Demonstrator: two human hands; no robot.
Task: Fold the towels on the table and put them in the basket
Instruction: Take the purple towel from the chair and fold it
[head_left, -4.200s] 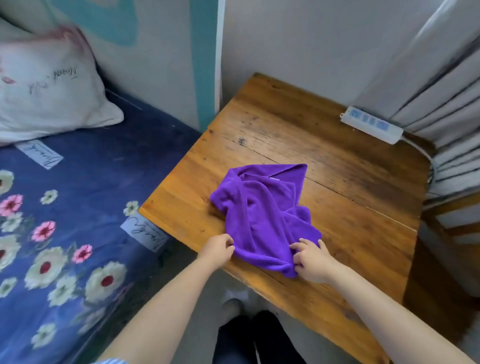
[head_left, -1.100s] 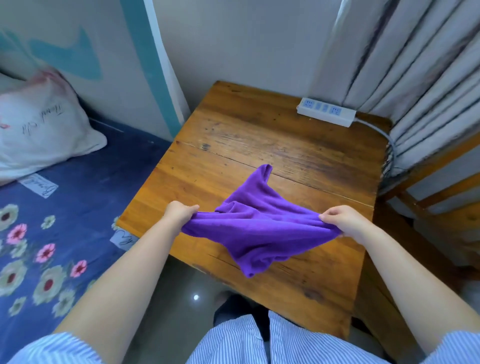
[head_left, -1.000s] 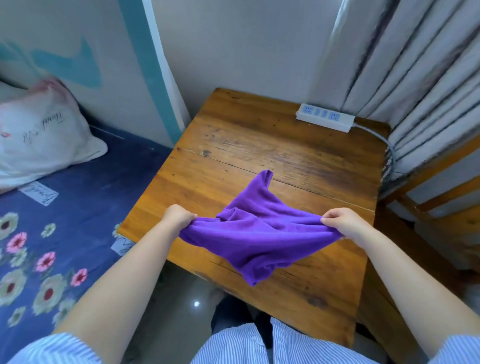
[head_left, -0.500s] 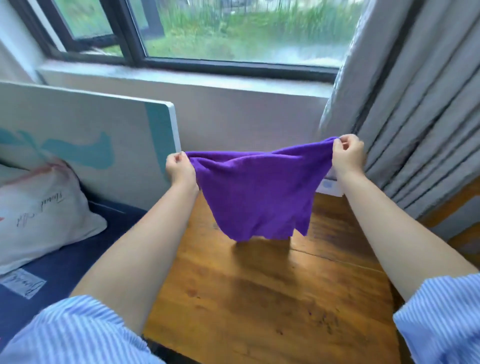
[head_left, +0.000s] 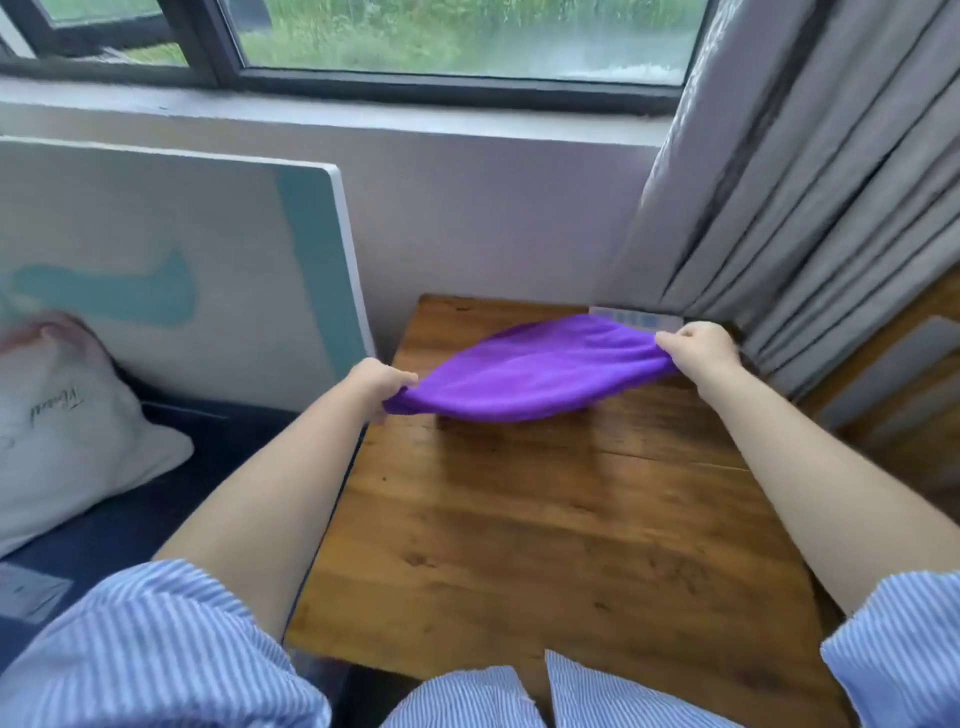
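Note:
A purple towel (head_left: 530, 369) billows in the air just above the far half of the wooden table (head_left: 545, 545), stretched out between my hands. My left hand (head_left: 379, 382) grips its left corner near the table's left edge. My right hand (head_left: 698, 351) grips its right corner near the far right of the table. The towel's far side bulges upward and casts a shadow on the wood. No basket is in view.
A white power strip (head_left: 636, 318) lies at the table's far edge, partly hidden by the towel. Grey curtains (head_left: 805, 182) hang at the right. A white and teal board (head_left: 182, 260) stands against the wall on the left, above a bed with a pillow (head_left: 67, 426).
The towel was picked up off the table and held up spread in front of the window. Now both hands have swung it down flat towards the tabletop.

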